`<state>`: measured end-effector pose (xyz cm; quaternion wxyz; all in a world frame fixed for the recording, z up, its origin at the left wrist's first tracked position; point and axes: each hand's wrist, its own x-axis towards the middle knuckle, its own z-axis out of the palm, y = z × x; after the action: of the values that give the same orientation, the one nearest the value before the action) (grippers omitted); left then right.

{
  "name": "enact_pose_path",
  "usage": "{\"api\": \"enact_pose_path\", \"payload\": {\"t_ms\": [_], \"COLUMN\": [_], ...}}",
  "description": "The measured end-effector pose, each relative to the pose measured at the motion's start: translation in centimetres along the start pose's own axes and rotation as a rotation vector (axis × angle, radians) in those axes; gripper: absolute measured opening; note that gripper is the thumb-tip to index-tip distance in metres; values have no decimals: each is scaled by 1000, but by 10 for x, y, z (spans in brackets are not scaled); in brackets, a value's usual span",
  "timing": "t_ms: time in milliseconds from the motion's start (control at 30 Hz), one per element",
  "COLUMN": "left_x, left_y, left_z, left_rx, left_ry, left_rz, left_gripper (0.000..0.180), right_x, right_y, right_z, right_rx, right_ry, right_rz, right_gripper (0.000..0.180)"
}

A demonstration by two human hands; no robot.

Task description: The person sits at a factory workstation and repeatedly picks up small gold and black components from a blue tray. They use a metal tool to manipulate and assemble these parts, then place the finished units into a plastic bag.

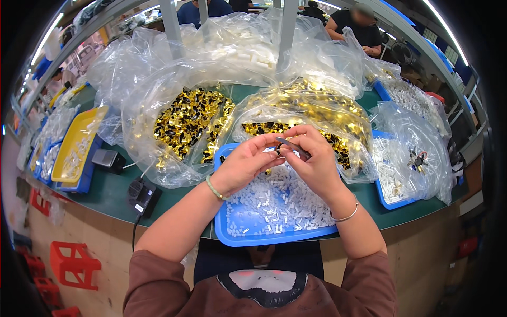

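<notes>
Above one smooth blue plastic tray (274, 242), strewn with small white pieces (277, 203), a worker's left hand (244, 162) pinches one tiny dark part (277, 152) while the right hand (316, 162) grips one slim, dark tool (296, 147). Beyond the tray, two crinkled, clear plastic bags (140, 113) hold glossy gold-and-black pieces (187, 119).

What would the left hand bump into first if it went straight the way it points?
Probably the right hand, or the thin dark tool in it, just past the left hand's fingertips; which is nearer is hard to tell.
</notes>
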<state>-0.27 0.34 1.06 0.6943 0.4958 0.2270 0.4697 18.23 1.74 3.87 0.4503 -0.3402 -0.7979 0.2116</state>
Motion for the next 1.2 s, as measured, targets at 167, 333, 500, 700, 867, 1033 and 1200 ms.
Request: {"api": "enact_pose_path", "payload": {"t_ms": [167,333,500,700,867,1033,1200], "left_x": [0,0,1,-1,-1,-3,-2], "left_y": [-3,-5,-5,-2,-3,-4,-7], "left_z": [-1,-2,-1,0,-1,-5,-7], "left_rx": [27,63,91,149,38,-3,51], "left_ry": [24,27,33,28,38,95,149], "left_rz": [-8,2,14,23,35,0,-8], "left_gripper": [41,41,39,38,38,38,32], "right_x": [-2,-2,-3,-1,0,0,1], "right_y": [1,0,2,4,13,9,4], "right_z": [3,5,6,4,8,-1,-1], "right_rx": [-50,-87,-79,-28,217,82,96], "right_ry": [10,31,60,67,59,-42,-82], "right_rz": [17,7,-16,-2,32,51,18], "right_gripper": [7,7,9,13,14,20,21]}}
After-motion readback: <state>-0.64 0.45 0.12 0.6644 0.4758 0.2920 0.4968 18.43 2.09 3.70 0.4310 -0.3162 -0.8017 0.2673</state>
